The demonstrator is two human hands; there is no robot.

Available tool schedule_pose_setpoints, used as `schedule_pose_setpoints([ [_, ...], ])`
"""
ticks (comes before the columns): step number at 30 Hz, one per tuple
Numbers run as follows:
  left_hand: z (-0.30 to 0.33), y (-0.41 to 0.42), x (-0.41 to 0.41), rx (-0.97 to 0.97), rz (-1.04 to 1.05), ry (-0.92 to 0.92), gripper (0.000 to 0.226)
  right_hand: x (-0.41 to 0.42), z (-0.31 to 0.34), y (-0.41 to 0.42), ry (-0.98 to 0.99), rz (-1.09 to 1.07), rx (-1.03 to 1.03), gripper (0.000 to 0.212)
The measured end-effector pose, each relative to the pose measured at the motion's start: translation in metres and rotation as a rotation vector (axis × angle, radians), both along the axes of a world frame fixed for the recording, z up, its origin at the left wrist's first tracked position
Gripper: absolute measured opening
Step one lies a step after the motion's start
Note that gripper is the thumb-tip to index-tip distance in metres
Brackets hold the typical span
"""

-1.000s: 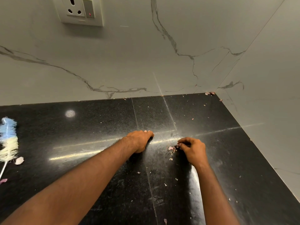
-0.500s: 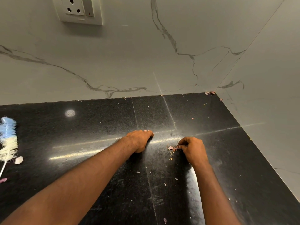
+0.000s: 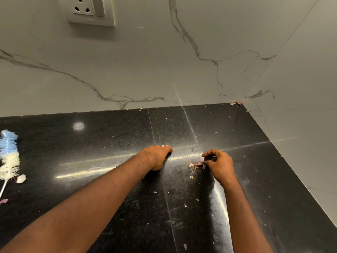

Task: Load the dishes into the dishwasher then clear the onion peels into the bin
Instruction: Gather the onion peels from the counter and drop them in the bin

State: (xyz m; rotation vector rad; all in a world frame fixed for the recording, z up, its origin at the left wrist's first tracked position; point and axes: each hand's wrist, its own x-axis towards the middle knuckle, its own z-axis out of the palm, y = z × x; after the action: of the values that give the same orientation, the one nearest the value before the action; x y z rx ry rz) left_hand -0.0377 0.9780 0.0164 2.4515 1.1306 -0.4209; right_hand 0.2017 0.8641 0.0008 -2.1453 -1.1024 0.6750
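Black polished counter (image 3: 109, 136), bounded at 12 o'clock by a marble-veined back wall (image 3: 145, 70) and at 3 o'clock by a side wall (image 3: 310, 106); the two walls meet in a corner at about 1 o'clock. Open counter surface extends from the hands toward 9 o'clock as far as a bottle brush (image 3: 8, 156), which lies at the left edge of view with its bristle head toward 12 o'clock and its thin handle toward 6 o'clock. A wall socket (image 3: 89, 10) sits high on the back wall at 11 o'clock.

Left hand (image 3: 156, 156), near centre: knuckles up, fingers (image 3: 166, 147) curled under and resting against the counter; whether anything lies beneath them cannot be told. Right hand (image 3: 219, 165), just beside it toward 3 o'clock and apart from it: fingers bent, thumb and forefinger drawn close together and pinching at a small heap of onion peels (image 3: 196, 164).

The heap lies on the counter between the two hands, touching the right fingertips; it is a loose scatter strung roughly from 1 o'clock to 7 o'clock, and the single flakes are too small to show any direction. Further peel pieces: a pale one (image 3: 21, 178) beside the brush, two pink ones in the far corner (image 3: 236, 103), and fine crumbs scattered over the counter toward 6 o'clock
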Motion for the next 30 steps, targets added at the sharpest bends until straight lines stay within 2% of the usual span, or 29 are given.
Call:
schedule_pose_setpoints([
  [3,0.0,0.0,0.0,0.005,0.005,-0.003,0.057,0.0,-0.001,-0.001,0.046,-0.037,0.015,0.038],
  [12,-0.001,0.0,0.0,0.003,-0.003,0.011,0.056,0.001,-0.005,-0.004,-0.002,-0.056,0.047,0.02],
  [24,-0.002,0.001,0.0,0.002,0.0,0.017,0.061,0.001,-0.007,-0.008,0.123,-0.094,0.074,0.04],
  [30,-0.001,0.001,0.0,0.001,-0.005,0.006,0.06,0.004,-0.005,-0.009,0.108,-0.093,0.075,0.034],
])
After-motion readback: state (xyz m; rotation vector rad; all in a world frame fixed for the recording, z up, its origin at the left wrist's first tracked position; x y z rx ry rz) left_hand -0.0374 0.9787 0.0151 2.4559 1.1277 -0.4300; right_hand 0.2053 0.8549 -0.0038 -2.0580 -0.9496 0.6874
